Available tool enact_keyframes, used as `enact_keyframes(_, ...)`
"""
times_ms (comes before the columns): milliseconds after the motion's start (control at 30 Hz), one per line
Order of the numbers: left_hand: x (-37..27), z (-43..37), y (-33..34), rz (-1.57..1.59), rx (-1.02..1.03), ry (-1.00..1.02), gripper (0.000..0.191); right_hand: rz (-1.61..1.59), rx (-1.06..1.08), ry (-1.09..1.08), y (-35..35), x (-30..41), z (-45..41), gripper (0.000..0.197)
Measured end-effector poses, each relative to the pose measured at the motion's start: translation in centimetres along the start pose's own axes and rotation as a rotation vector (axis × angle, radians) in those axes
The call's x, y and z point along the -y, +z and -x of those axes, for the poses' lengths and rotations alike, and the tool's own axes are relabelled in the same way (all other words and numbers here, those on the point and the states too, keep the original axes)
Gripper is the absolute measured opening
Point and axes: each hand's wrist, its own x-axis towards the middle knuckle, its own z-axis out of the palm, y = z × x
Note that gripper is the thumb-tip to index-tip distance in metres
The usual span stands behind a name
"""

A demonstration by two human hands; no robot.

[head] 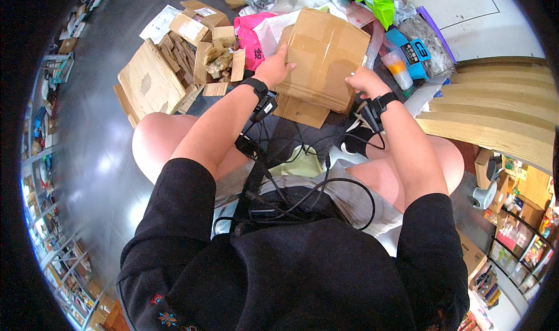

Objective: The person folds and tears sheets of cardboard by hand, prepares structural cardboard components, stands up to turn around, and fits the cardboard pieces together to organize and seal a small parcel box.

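A taped brown cardboard box [325, 56] stands tilted in front of me, between my hands. My left hand [275, 67] grips its left edge, the thumb and a finger lying over the cardboard. At the box's lower right side, my right hand [368, 82] is curled around a small thing. Only a pale tip of that thing shows at the fingertips, too little to name it. A cardboard flap [301, 111] sticks out beneath the box towards me. What the box holds is hidden.
Left of the box lie open cartons [218, 62] and a flattened cardboard piece [150, 80]. Plastic bags and a pink mailer [251, 38] are heaped behind it. Wooden boards [489, 99] stand at right. Black cables [319, 178] cross my lap. Shelving [48, 156] lines the far left.
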Motion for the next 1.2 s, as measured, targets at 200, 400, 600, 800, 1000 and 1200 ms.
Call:
enact_keyframes(200, 0.3, -0.7, 0.5, -0.04, 0.011, -0.01, 0.077, 0.123, -0.482, -0.318, -7.9, 4.2, -0.5, 0.046)
enact_keyframes(400, 1.2, -0.5, 1.5, -0.205, 0.102, -0.165, 0.083, -0.742, -0.31, -0.352, -17.0, 11.1, 5.9, 0.044)
enact_keyframes(600, -0.6, 0.1, 2.9, -0.168, -0.078, -0.112, 0.087, -0.371, -0.312, -0.392, -14.4, 9.9, 1.4, 0.034)
enact_keyframes(800, 0.5, 0.9, 1.8, -0.185, -0.033, -0.028, 0.088, -0.175, -0.063, -0.196, -8.3, 9.8, -1.7, 0.026)
enact_keyframes(1000, 0.1, 0.9, 0.5, -0.209, 0.018, -0.031, 0.082, 0.139, -0.281, -0.462, -9.1, 9.0, -5.7, 0.03)
enact_keyframes(1200, -2.7, -0.3, 0.1, -0.287, -0.358, 0.189, 0.059, -0.294, -0.343, -0.341, -10.3, 8.4, -7.4, 0.024)
